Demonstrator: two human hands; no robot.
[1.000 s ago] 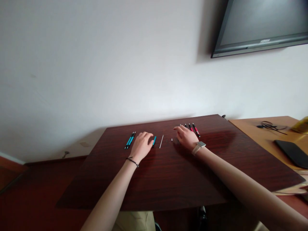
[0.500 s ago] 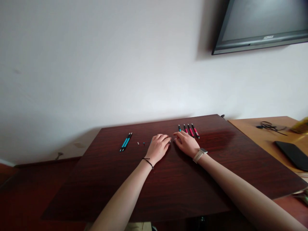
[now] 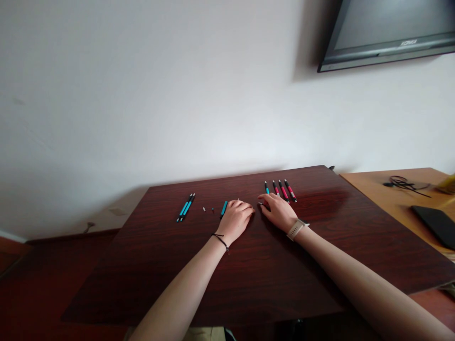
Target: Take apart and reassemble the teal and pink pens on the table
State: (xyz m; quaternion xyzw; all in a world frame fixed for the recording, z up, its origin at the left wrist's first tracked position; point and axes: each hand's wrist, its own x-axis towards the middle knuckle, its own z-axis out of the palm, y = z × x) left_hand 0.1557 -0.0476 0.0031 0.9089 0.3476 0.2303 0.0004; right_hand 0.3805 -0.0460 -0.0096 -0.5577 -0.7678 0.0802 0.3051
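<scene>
Between the two hands, near the far edge of the table (image 3: 249, 265), something small is being worked; it is hidden, so what it is cannot be told. Left hand (image 3: 237, 219) lies curled, fingers down; whether its grip holds anything cannot be told. Right hand (image 3: 279, 212) likewise. Just left of the left grip lies a blue pen barrel (image 3: 223, 209), then two tiny parts (image 3: 208, 209); beyond the right grip, four pens (image 3: 280, 190). This looks like pen assembly; picking up the tiny parts would call for a fine pinch.
</scene>
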